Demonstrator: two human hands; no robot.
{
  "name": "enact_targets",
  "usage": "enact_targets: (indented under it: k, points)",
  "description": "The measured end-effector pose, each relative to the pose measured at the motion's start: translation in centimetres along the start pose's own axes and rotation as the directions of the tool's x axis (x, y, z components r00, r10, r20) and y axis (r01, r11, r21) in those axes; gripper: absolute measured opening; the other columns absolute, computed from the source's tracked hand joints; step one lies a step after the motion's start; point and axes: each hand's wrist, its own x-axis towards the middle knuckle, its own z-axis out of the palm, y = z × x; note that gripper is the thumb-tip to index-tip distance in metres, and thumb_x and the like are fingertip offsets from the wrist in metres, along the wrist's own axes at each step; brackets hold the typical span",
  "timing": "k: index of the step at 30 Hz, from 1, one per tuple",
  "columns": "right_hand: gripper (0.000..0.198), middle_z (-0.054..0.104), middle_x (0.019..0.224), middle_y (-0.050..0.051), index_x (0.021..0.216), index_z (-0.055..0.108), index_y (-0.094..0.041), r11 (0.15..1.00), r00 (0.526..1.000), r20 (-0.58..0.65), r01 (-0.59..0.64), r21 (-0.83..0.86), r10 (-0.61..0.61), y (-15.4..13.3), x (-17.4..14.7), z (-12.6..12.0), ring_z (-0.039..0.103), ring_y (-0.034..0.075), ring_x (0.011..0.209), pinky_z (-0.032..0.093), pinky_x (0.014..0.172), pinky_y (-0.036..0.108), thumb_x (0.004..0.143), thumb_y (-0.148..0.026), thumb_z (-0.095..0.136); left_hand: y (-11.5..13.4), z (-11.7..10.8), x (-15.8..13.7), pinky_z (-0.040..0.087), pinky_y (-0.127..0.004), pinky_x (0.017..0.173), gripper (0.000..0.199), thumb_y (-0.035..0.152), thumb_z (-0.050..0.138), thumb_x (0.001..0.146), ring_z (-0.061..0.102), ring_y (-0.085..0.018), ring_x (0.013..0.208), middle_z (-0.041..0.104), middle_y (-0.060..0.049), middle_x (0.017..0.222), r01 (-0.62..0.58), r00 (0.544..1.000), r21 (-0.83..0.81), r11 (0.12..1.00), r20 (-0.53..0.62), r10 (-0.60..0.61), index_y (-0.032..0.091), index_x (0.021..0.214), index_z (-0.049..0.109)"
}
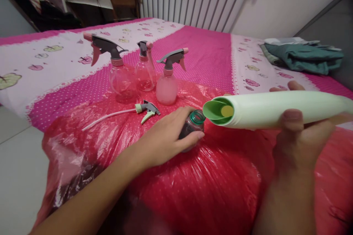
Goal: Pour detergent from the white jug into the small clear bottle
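My left hand is wrapped round a small open spray bottle with a green threaded neck, keeping it on the red plastic sheet. In my right hand lies a pale green detergent-type bottle, tipped nearly level. Its green spout points left, right beside the small bottle's mouth; I cannot make out any liquid between them. A spray head with a green collar and long clear tube rests on the sheet, just beyond my left forearm.
Behind the spray head stand three spray bottles with grey and pink heads: a left one, a middle one and a right one holding cloudy liquid. Red plastic sheet covers the near bed. Folded clothes lie far right.
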Motion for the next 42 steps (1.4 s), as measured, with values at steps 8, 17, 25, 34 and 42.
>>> enact_targets:
  k: [8, 17, 25, 34, 42]
  points:
    - [0.096, 0.074, 0.124, 0.019, 0.139, 0.07, -0.01, 1.0, 1.0, 0.019, -0.023, -0.013, 0.023, 0.6, 0.0, -0.4, 0.075, 0.03, 0.115, 0.064, 0.1, 0.048, 0.074, -0.081, 0.074, 0.1, -0.1, 0.0, 0.05, -0.043, 0.086, 0.03, 0.051, 0.06, 0.105, 0.068, -0.028, 0.099, 0.073, -0.007, 0.113, 0.008, 1.0, 0.003, 1.0, 0.008, -0.008, 0.025, 0.119, 0.058]
    - [0.097, 0.075, 0.12, 0.018, 0.14, 0.07, -0.013, 0.999, 0.999, 0.008, -0.032, -0.027, 0.032, -0.3, -0.1, 0.0, 0.076, 0.031, 0.111, 0.064, 0.092, 0.046, 0.076, -0.086, 0.068, 0.3, -0.1, 0.0, 0.051, -0.049, 0.105, 0.049, 0.047, 0.06, 0.105, 0.069, -0.032, 0.123, 0.071, -0.011, 0.142, 0.025, 1.0, -0.011, 1.0, 0.019, -0.025, 0.023, 0.147, 0.053]
    - [0.084, 0.075, 0.107, 0.015, 0.125, 0.076, -0.012, 0.999, 0.998, -0.049, -0.046, 0.004, 0.046, -1.0, -0.3, 0.8, 0.075, 0.027, 0.102, 0.058, 0.086, 0.041, 0.087, -0.084, 0.055, 0.2, 0.0, -0.2, 0.047, -0.049, 0.117, 0.062, 0.045, 0.061, 0.105, 0.064, -0.031, 0.136, 0.065, -0.011, 0.155, 0.012, 1.0, -0.033, 0.999, 0.018, -0.011, 0.021, 0.16, 0.045]
    - [0.11, 0.071, 0.113, 0.017, 0.12, 0.075, -0.01, 0.982, 0.973, -0.136, -0.184, 0.035, 0.187, -2.5, -0.2, 2.1, 0.069, 0.027, 0.106, 0.05, 0.085, 0.04, 0.086, -0.097, 0.017, 0.3, -0.1, -0.1, 0.05, -0.046, 0.097, 0.039, 0.047, 0.061, 0.104, 0.07, -0.03, 0.11, 0.073, -0.009, 0.124, 0.005, 1.0, -0.017, 1.0, 0.015, -0.004, 0.02, 0.132, 0.06]
    - [0.111, 0.069, 0.11, 0.018, 0.12, 0.073, -0.009, 0.973, 0.962, -0.155, -0.216, 0.079, 0.226, -1.8, 0.1, 2.0, 0.067, 0.03, 0.109, 0.048, 0.084, 0.039, 0.084, -0.097, 0.016, 0.1, 0.0, 0.0, 0.049, -0.044, 0.093, 0.033, 0.047, 0.061, 0.104, 0.069, -0.029, 0.106, 0.072, -0.007, 0.119, 0.008, 1.0, -0.007, 1.0, 0.011, -0.008, 0.022, 0.124, 0.059]
